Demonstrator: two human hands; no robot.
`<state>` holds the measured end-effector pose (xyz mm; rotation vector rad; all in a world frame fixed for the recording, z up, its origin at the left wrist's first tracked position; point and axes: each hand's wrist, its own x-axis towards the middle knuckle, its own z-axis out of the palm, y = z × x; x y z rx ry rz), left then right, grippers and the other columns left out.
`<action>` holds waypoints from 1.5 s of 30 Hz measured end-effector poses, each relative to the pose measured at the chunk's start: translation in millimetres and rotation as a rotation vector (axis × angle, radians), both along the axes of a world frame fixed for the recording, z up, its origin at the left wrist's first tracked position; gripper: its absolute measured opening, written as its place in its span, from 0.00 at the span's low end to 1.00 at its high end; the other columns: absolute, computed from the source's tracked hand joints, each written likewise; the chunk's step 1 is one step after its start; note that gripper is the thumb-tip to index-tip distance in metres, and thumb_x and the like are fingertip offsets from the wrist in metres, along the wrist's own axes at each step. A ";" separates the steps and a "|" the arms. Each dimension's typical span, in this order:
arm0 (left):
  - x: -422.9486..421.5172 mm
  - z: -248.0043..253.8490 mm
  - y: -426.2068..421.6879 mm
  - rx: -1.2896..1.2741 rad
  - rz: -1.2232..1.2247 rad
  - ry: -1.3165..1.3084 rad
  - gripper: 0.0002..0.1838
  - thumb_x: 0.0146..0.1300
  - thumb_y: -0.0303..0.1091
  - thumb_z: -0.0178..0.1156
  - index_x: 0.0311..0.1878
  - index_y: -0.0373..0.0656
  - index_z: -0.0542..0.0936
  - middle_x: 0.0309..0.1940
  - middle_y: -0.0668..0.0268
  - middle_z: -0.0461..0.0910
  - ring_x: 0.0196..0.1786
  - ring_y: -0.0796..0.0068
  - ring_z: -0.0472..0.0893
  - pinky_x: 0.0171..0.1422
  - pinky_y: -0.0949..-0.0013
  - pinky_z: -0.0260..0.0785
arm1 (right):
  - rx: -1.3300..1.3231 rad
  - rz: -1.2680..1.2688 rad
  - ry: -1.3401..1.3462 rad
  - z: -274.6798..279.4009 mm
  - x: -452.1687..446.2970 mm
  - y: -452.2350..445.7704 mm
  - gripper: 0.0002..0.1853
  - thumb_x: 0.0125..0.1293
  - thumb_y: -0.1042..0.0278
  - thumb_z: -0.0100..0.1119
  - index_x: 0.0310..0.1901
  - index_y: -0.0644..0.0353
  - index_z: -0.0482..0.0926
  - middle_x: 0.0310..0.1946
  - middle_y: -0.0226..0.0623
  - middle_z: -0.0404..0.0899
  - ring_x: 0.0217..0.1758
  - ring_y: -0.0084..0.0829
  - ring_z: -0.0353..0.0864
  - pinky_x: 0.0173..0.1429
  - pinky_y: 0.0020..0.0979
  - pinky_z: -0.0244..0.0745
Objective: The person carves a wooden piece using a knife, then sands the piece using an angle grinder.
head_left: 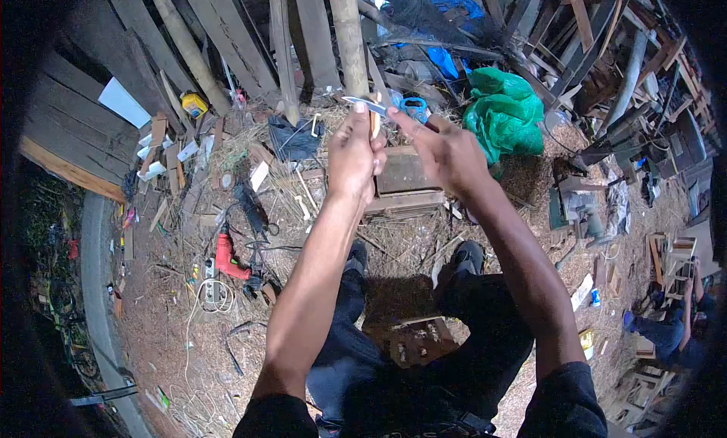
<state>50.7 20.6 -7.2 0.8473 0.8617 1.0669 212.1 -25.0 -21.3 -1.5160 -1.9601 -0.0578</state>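
Observation:
In front of me, above a low wooden block (409, 173), my two hands come together. My left hand (351, 154) is closed around a small pale wooden piece (375, 124) that stands up between its fingers. A narrow shiny knife blade (365, 103) lies crosswise at the left thumb tip, pointing left. My right hand (443, 146) is closed, its index finger stretched along to the blade's right end. The knife's handle is hidden, apparently in the right hand.
A red power drill (229, 258) and a power strip (215, 293) with cords lie on the left. Green plastic bag (506, 112), tape measure (194, 104) and leaning boards (227, 32) stand ahead. Another person (666, 332) sits at far right. Wood shavings cover the ground.

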 end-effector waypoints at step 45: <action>-8.3 -0.5 -2.9 -0.003 -0.254 -0.315 0.27 0.76 0.53 0.45 0.73 0.58 0.59 0.29 0.75 0.65 0.19 0.91 0.57 0.19 0.84 0.48 | -0.153 0.291 0.417 0.6 9.2 -1.4 0.19 0.68 0.77 0.54 0.61 0.63 0.77 0.34 0.47 0.84 0.38 0.22 0.80 0.47 0.30 0.75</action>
